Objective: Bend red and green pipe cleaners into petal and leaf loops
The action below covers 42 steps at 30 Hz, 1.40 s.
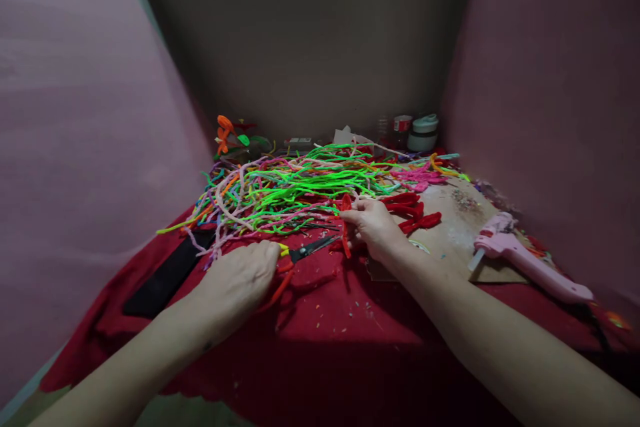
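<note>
My left hand [245,277] is wrapped round the handles of a pair of scissors [313,250]. Their blades point right, toward my other hand, and look nearly closed. My right hand [373,227] pinches a red pipe cleaner [346,243] bent into a loop, with its ends hanging down beside the blade tips. Whether the blades touch it I cannot tell. Just behind my right hand lie several red pipe cleaner loops [413,210]. A large tangled pile of green, pink and orange pipe cleaners [310,183] spreads beyond both hands.
On the right, a pink glue gun [530,257] rests on a cardboard sheet [443,253]. A black flat object [167,273] lies at left on the red cloth [345,320]. Orange pipe cleaner flowers [224,133] and a lidded container [423,133] stand at the back. Pink sheets hang on both sides.
</note>
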Motion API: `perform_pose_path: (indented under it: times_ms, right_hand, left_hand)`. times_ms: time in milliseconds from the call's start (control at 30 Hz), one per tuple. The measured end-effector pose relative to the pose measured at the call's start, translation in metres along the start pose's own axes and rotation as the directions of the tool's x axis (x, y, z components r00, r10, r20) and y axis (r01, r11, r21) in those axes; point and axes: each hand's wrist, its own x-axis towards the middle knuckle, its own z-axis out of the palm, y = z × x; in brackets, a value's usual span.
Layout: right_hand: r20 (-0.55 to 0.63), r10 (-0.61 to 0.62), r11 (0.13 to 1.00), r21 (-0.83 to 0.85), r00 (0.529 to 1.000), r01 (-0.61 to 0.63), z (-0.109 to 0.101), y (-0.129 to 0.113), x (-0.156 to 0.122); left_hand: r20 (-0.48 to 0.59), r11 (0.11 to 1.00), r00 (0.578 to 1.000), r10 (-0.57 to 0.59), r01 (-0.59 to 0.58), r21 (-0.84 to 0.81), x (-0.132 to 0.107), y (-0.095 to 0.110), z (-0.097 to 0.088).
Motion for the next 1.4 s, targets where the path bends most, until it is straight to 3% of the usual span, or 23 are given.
perform_pose_path:
  times_ms: [267, 400, 567, 733, 1067, 1400]
  right_hand:
    - [0.011, 0.021, 0.996, -0.087, 1.000, -0.020, -0.002, 0.005, 0.004]
    - [0.002, 0.009, 0.991, -0.135, 1.000, -0.009, -0.002, 0.008, 0.006]
    - [-0.012, 0.040, 0.980, -0.196, 0.999, -0.041, -0.002, 0.004, 0.003]
    - [0.022, 0.077, 0.975, -0.211, 0.997, -0.071, -0.002, 0.005, 0.003]
    - [0.094, 0.129, 0.971, -0.213, 0.987, -0.107, -0.002, 0.002, 0.001]
    - [0.237, 0.173, 0.985, -0.066, 0.956, -0.162, -0.004, 0.000, -0.002]
  left_hand:
    - [0.073, 0.944, 0.997, 0.015, -0.038, 0.328, 0.008, 0.018, -0.012]
    - [0.005, 0.887, 0.997, 0.083, -0.076, 0.455, 0.009, 0.020, -0.009]
    - [-0.092, 0.823, 0.989, 0.116, -0.044, 0.566, 0.009, 0.020, -0.012]
    - [-0.070, 0.806, 0.990, 0.122, -0.058, 0.589, 0.009, 0.022, -0.018]
    - [-0.150, 0.776, 0.963, 0.223, -0.083, 0.625, 0.008, 0.013, -0.013]
    - [-0.180, 0.778, 0.958, 0.223, -0.064, 0.625, 0.002, 0.009, -0.014]
